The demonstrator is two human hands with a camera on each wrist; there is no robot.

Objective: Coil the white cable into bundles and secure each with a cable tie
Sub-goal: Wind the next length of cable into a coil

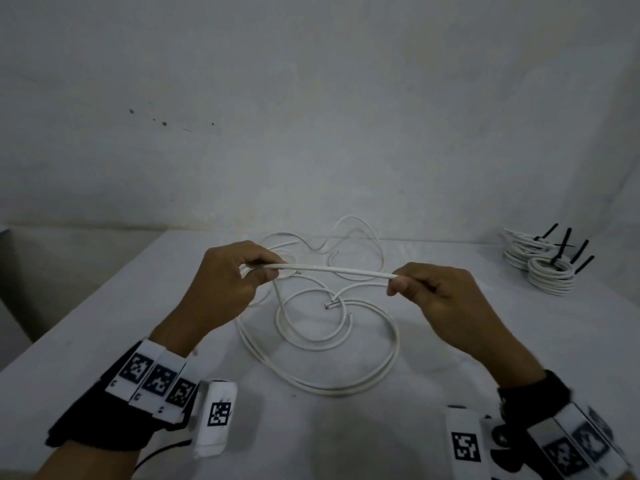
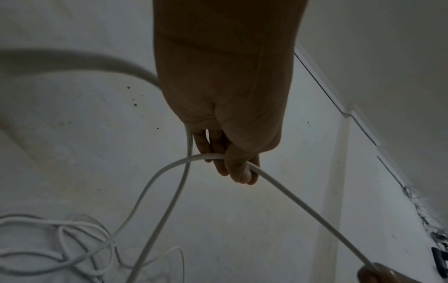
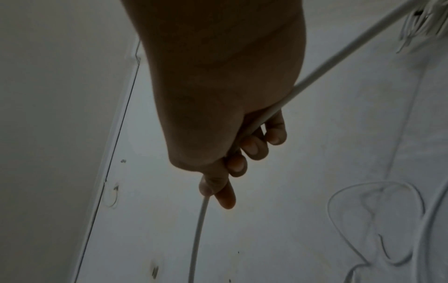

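Two broad planes fill the scene: a matte, pale wall (image 1: 311,116) with a few dark specks, and below it the smooth white surface (image 1: 104,323), whose left edge runs diagonally toward the near left corner. On the middle of the surface the white cable (image 1: 332,270) lies in loose, round, overlapping loops, thin and smooth-jacketed, with a cut end showing near the centre of the loops. One straight stretch of it is lifted above the loops and runs taut between the hands. At the far right, well apart from the loose loops, sit finished bundles (image 1: 540,268), tight stacked rings of the same cable with black cable ties (image 1: 568,242) sticking up from them. The left hand (image 1: 225,282) holds the left end of the stretch, its fingers (image 2: 218,151) curled round the cable, thumb pressing it, with a further strand hanging down from the grip to the loops. The right hand (image 1: 433,292) pinches the right end between thumb and forefinger, its other fingers (image 3: 254,145) folded over the cable that trails back past the palm. Bare surface lies near the person and to the left of the loops.
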